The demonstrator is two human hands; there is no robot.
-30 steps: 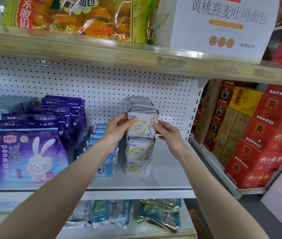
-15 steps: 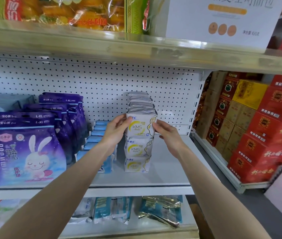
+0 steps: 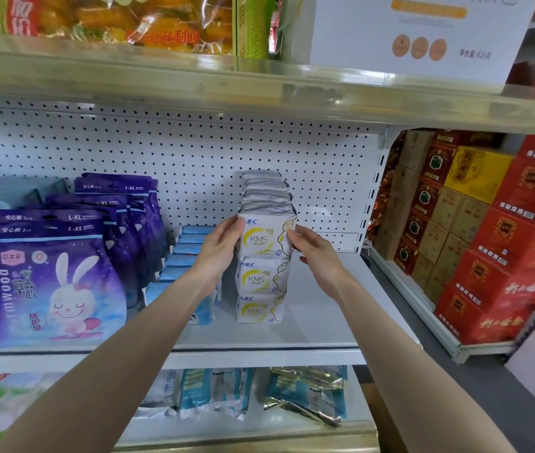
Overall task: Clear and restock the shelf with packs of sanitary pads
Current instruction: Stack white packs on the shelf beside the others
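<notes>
Unmoved: top pack (image 3: 264, 238) gripped between left hand (image 3: 219, 253), right hand (image 3: 316, 256) fingers (image 3: 295, 237).

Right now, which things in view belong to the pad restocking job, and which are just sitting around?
In the job:
top KMS pad pack, gripped between the left hand and right hand; two KMS packs stacked under it; white shelf.

Just sitting there:
purple rabbit packs; blue packs; red boxes; snack bags overhead.
</notes>
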